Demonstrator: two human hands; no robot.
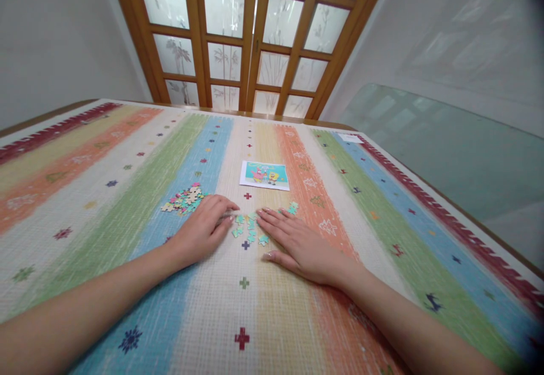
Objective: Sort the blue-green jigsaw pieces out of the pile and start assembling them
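Note:
Several loose turquoise jigsaw pieces (251, 223) lie on the striped tablecloth between my hands. My left hand (206, 225) rests at their left side, its fingers curled and its thumb close to the index finger. Whatever may be between those fingertips is too small to make out. Flat on the cloth, my right hand (300, 242) has its fingers stretched out, the tips touching or very near the right-hand pieces. One more small group of turquoise pieces (293, 208) sits just beyond its fingers. Behind my left hand is a heap of mixed-colour jigsaw pieces (185, 198), partly covered by it.
A picture card (266, 175) with a pink and a yellow cartoon figure lies beyond my hands. The striped tablecloth (170, 307) covers the table. A small white paper (351, 138) is near the far right edge. Wooden glazed doors (250, 41) stand behind the table.

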